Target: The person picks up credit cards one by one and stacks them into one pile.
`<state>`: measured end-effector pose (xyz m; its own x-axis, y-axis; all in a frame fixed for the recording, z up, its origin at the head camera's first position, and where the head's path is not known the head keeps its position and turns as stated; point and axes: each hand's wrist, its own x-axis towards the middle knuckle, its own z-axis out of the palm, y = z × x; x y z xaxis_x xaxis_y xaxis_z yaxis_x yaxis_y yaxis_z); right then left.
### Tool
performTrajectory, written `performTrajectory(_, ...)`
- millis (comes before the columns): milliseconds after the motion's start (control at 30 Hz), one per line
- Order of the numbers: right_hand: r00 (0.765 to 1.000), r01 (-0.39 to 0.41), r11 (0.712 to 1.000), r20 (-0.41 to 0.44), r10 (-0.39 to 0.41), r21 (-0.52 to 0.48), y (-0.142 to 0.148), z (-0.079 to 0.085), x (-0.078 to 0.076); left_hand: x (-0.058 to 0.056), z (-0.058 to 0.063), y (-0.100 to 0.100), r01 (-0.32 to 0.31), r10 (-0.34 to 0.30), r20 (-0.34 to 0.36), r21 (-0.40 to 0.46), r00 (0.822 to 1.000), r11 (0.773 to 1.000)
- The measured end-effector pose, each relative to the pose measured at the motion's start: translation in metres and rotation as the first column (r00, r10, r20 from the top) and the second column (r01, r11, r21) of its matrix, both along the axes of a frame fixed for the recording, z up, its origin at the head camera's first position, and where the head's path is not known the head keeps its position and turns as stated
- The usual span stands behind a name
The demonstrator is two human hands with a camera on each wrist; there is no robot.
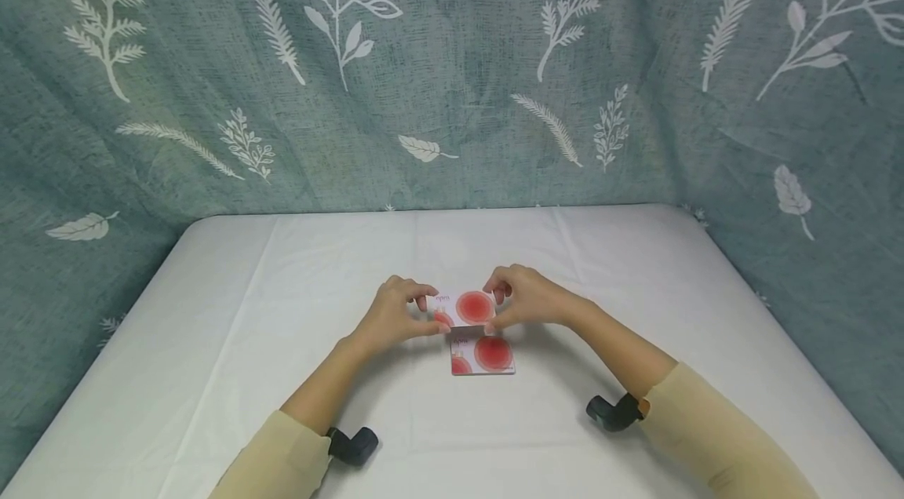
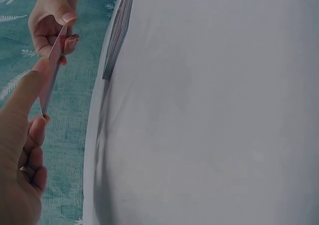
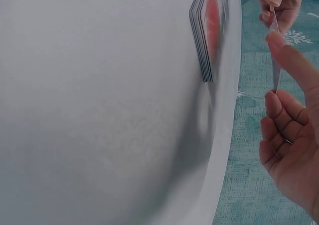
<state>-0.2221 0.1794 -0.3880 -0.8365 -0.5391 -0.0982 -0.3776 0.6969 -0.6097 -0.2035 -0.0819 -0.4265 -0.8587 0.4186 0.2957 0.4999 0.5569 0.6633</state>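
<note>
A white card (image 1: 462,310) with red circles is held up between both hands. My left hand (image 1: 392,315) pinches its left edge between thumb and fingers. At the opposite edge my right hand (image 1: 531,296) pinches it the same way. Seen edge-on in the left wrist view, the card (image 2: 52,80) is thin and raised off the table. Just in front of it, on the cloth, lies a neat stack of matching cards (image 1: 483,356); the right wrist view shows the layered edges of that stack (image 3: 202,40). Neither hand touches the stack.
The table (image 1: 282,373) is covered with a white cloth with faint creases. Behind it and at both sides hangs a green-blue curtain (image 1: 459,91) with white leaf prints. A black device sits at the left wrist (image 1: 353,446) and another at the right wrist (image 1: 613,412).
</note>
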Motion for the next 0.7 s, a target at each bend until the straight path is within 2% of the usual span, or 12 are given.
performTrajectory(133, 1.000, 0.003, 1.000, -0.004, -0.003, -0.006, 0.002, -0.001, 0.004, 0.004, -0.001, 0.001, 0.003, -0.003, -0.040, -0.005, 0.999, 1.000)
performTrajectory(500, 0.999, 0.014, 0.999, -0.035, -0.016, -0.045, 0.008, -0.002, 0.017, 0.012, -0.001, 0.006, 0.000, -0.002, -0.055, -0.031, 0.998, 1.000)
performTrajectory(700, 0.998, 0.047, 0.996, -0.039, -0.050, -0.074, 0.008, -0.005, 0.026, 0.016, -0.002, 0.008, -0.009, 0.007, -0.054, -0.034, 0.999, 0.999)
